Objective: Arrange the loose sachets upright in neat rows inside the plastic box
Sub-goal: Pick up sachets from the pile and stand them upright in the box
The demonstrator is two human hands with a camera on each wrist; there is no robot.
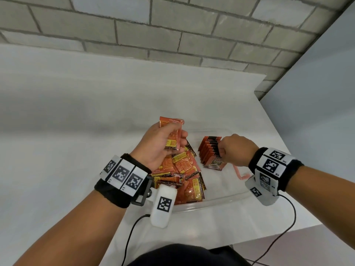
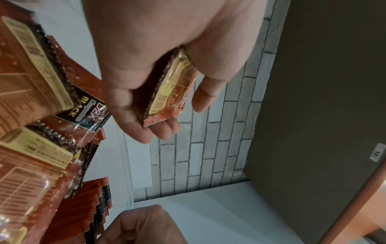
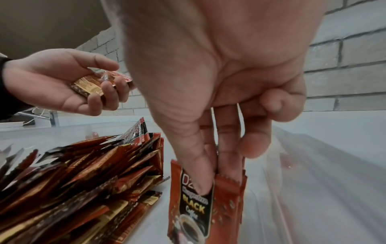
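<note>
The right hand pinches the row so it stays up. The left hand holds a sachet ready to add.

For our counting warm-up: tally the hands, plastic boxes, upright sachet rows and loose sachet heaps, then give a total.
Hands: 2, left hand gripping a sachet, right hand
Plastic box: 1
Upright sachet row: 1
Loose sachet heap: 1
Total: 5

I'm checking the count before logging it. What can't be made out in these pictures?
- Number in the upright row: head view, the right hand covers part.
- Loose pile depth: sachets overlap, the left hand covers some.
- Held sachets: fingers hide the count.
</note>
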